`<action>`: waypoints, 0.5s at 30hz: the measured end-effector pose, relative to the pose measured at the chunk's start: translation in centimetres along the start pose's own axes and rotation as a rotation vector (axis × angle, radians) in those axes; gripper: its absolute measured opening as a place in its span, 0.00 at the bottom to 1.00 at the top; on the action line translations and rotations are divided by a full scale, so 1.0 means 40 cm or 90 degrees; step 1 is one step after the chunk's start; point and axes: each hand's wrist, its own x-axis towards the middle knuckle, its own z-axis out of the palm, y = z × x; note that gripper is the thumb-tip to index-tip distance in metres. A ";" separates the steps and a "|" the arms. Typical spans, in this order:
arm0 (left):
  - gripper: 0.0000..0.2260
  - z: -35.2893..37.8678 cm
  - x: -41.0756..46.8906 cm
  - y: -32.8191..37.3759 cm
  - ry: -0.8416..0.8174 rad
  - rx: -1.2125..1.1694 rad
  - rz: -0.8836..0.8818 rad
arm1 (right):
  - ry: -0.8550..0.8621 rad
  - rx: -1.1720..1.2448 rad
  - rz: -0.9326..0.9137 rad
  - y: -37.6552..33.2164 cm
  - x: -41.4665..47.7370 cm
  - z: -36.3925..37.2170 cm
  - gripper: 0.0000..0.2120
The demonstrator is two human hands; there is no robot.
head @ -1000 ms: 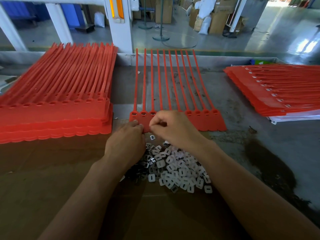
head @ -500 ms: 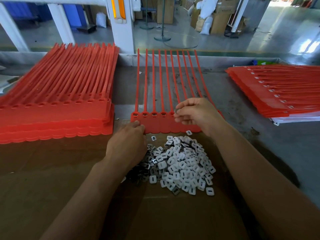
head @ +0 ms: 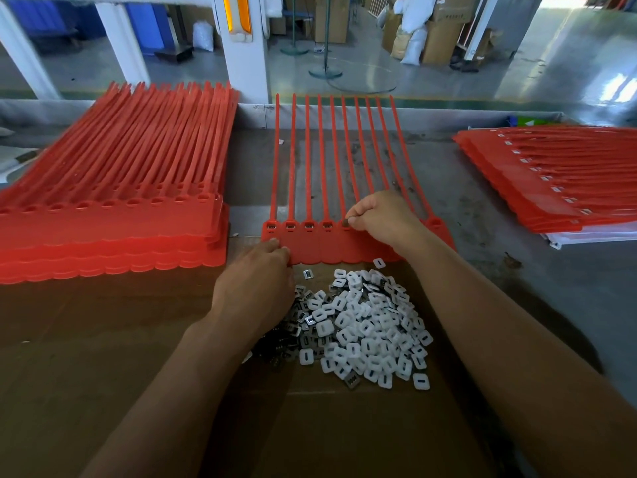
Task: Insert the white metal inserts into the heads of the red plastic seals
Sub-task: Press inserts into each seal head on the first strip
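Observation:
A joined strip of red plastic seals (head: 331, 248) lies flat before me, tails pointing away. The leftmost heads show white inserts seated in them. My right hand (head: 382, 215) is over the strip's heads and pinches one small insert (head: 344, 222) at the fifth head from the left. My left hand (head: 256, 284) rests fingers-down on the strip's near left edge, pressing it to the table. A heap of white metal inserts (head: 362, 329) lies on brown cardboard just below the strip, between my forearms.
A thick stack of red seal strips (head: 113, 215) sits at left. Another stack (head: 558, 181), with inserts in its heads, lies at right on white sheets. Brown cardboard (head: 103, 357) covers the near table; a low grey wall (head: 448, 113) edges the back.
My right hand moved from the strip's left heads to the right, then settled at the fifth head with an insert. My left hand stayed put on the strip's edge.

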 end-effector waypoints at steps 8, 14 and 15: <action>0.14 -0.001 -0.001 0.001 -0.002 -0.006 -0.002 | 0.000 -0.042 0.006 -0.005 0.004 0.000 0.06; 0.14 -0.001 -0.001 0.002 -0.001 -0.005 0.002 | 0.006 -0.080 0.039 -0.021 0.005 -0.001 0.10; 0.14 -0.001 -0.001 0.001 0.000 -0.006 0.002 | 0.007 -0.084 0.044 -0.022 0.007 0.001 0.10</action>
